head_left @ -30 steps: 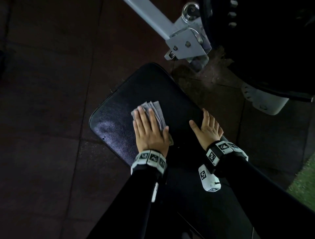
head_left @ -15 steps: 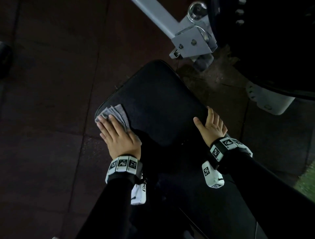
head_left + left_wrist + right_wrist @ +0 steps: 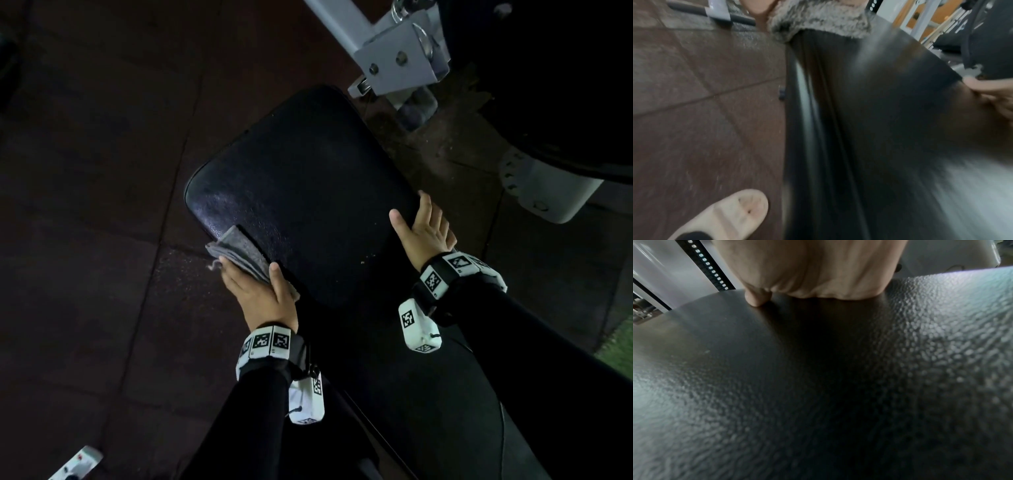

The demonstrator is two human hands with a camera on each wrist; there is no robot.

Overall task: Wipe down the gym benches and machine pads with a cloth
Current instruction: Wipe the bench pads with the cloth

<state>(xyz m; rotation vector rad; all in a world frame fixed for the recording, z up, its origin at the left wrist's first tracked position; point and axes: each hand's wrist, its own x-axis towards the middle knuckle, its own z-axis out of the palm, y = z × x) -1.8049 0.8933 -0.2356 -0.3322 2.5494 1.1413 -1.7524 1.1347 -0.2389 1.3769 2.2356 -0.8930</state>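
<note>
A black textured bench pad [image 3: 308,178] fills the middle of the head view. A folded grey cloth [image 3: 236,255] lies over the pad's near left edge. My left hand [image 3: 260,291] holds it there, thumb on top and fingers down the side of the pad. The left wrist view, blurred, shows the fuzzy cloth [image 3: 818,19] at the top against the pad's edge [image 3: 838,113]. My right hand [image 3: 424,233] rests on the pad's right edge, thumb on the top surface and fingers fairly straight. From the right wrist, the palm [image 3: 813,272] presses the pad [image 3: 818,386].
A grey metal frame with a bolted bracket [image 3: 400,61] stands just beyond the pad. A large black machine part [image 3: 548,85] and a pale grey housing [image 3: 544,192] are at the right. Dark rubber floor tiles [image 3: 102,205] lie to the left. My slippered foot [image 3: 725,216] stands beside the bench.
My left hand has swept the cloth from the pad's middle to its left edge, then nearer along that edge. The right hand has stayed at the right edge.
</note>
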